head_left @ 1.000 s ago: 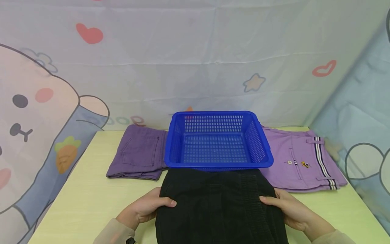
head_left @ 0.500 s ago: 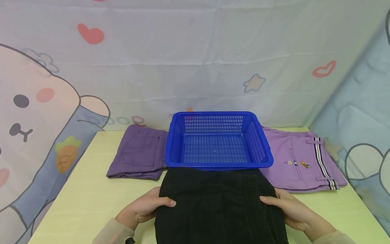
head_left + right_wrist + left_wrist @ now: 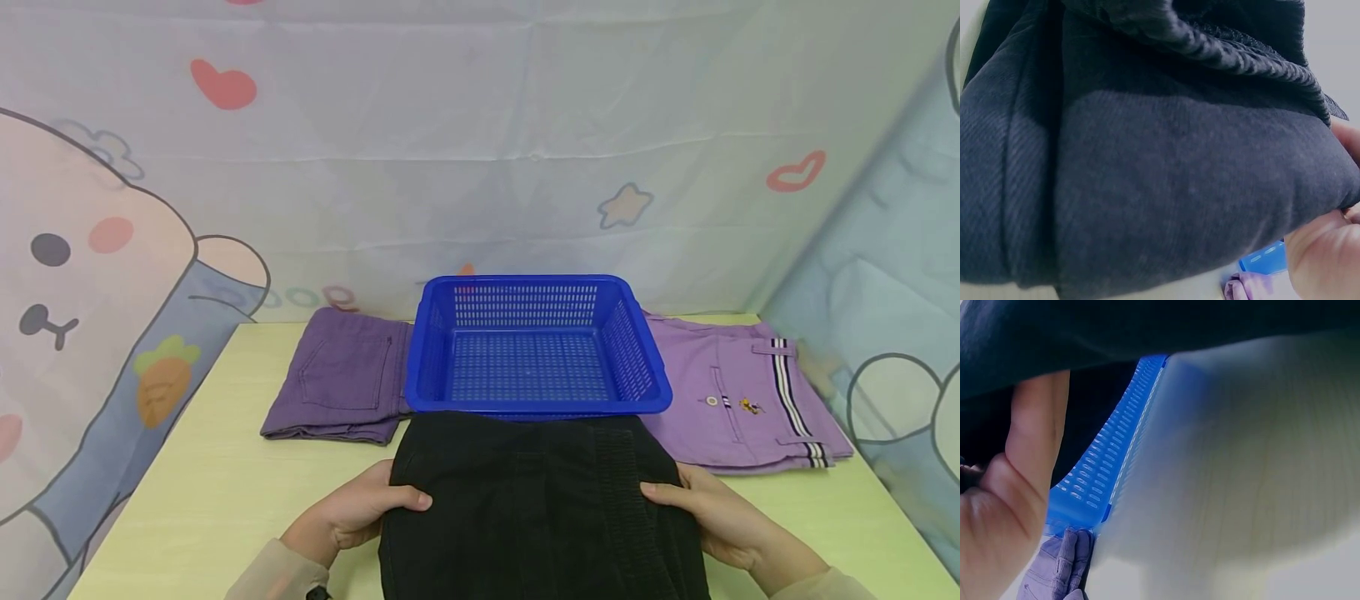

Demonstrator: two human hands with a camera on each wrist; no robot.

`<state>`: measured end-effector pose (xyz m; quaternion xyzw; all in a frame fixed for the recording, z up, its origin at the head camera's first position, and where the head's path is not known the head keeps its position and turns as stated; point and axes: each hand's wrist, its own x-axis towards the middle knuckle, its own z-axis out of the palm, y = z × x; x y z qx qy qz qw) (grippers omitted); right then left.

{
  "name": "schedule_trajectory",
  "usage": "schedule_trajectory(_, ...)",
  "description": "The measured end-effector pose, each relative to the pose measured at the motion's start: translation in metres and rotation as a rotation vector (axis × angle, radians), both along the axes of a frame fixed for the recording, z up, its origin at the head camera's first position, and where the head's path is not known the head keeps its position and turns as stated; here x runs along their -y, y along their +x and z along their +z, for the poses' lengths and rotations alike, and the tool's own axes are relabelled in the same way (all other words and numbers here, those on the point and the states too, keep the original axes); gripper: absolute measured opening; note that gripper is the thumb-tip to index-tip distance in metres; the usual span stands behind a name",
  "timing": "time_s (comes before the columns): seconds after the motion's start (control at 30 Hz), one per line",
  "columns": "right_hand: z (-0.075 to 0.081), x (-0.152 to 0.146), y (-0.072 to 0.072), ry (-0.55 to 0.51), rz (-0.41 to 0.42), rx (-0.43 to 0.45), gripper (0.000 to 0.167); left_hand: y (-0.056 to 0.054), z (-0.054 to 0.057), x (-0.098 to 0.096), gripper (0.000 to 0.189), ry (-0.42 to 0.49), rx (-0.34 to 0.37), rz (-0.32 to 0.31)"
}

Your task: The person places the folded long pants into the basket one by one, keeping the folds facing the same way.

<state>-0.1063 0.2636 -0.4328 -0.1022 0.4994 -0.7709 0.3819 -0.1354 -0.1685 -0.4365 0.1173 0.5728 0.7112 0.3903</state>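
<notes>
Both hands hold a folded pair of black trousers by its two sides, in front of the blue basket. My left hand grips the left edge, thumb on top and the other fingers hidden beneath the cloth. On the other side my right hand pinches the edge near the ribbed elastic waistband, its thumb also on top. The left wrist view shows the trousers' underside raised over the table, with the left hand under it. In the right wrist view the folded layers hang by the right hand.
A blue perforated plastic basket stands at the table's back, nothing inside it. Folded dark purple trousers lie left of it, folded lilac trousers right of it. A printed cloth hangs behind the pale table.
Almost nothing differs. The black trousers and both hands keep their place and hold, with only a very slight shift of the left hand and the cloth to the left.
</notes>
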Motion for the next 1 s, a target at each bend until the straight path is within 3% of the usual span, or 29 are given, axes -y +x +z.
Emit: schedule_trajectory(1.0,0.0077,0.0001,0.0026,0.007,0.005,-0.011,0.025,0.0021,0.0087,-0.0002,0.048,0.01,-0.025,-0.013)
